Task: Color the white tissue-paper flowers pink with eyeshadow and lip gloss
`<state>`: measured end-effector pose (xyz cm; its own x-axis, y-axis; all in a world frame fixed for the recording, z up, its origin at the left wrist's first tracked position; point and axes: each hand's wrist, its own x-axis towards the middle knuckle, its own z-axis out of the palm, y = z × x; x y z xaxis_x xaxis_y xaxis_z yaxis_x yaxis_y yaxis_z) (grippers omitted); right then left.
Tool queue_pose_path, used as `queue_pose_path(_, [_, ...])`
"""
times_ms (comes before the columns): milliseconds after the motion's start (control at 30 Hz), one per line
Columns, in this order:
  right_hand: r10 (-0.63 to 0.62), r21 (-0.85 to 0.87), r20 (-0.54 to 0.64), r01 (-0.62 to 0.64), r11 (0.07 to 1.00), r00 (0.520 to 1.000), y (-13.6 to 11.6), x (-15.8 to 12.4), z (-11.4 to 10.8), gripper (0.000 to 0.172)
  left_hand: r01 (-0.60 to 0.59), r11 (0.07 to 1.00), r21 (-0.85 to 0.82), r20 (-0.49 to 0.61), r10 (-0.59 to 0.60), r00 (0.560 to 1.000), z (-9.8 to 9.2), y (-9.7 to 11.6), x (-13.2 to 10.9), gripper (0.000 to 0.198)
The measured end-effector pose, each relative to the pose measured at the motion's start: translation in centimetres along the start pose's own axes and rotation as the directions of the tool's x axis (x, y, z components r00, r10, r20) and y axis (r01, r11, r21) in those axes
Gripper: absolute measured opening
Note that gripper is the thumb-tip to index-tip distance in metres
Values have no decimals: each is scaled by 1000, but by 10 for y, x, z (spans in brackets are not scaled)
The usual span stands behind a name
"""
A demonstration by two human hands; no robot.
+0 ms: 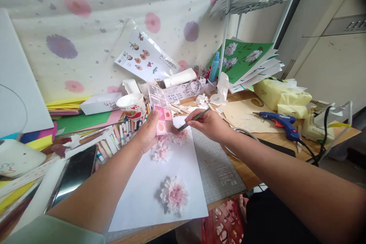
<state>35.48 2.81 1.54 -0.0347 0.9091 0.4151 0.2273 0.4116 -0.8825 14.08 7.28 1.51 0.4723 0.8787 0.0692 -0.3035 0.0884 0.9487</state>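
Note:
My left hand (149, 131) grips an open makeup palette (163, 119) with pink pans and a clear raised lid. In my right hand (206, 124) is a makeup brush (193, 119) with a dark handle, its tip down by a paper flower (180, 137) just right of the palette. Below the palette, a second white and pink flower (160, 151) lies on the white sheet (137, 198). Nearer to me on that sheet is another paper flower (175, 195) with a pink centre. Whether the brush tip touches the flower is hard to make out.
A grey cutting mat (225, 173) lies under the sheet. Several markers (126, 129) and a paper cup (131, 106) stand at the left. To the right are a blue glue gun (281, 124) with its cord and a yellow tissue pack (281, 95). A dark tablet (76, 173) rests left.

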Motion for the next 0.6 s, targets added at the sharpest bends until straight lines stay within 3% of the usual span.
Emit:
queue_pose_path(133, [-21,23,-66,22,999,998,0,-2,2,14,-7,1000,-9,4,7,1000,-1,-2,1,59])
queue_pose_path(267, [-12,2,-21,12,1000,1000,-1,-1,5,14,-46,999,-5,-6,46,999,-3,-5,1,61])
queue_pose_path(467, [-29,-60,-53,26,998,998,0,-3,1,15,-21,999,41,33,20,999,-6,-6,-2,63])
queue_pose_path(600, [-41,-150,-57,32,988,998,-1,-7,1,6,4,998,57,72,-8,997,-5,-6,-3,72])
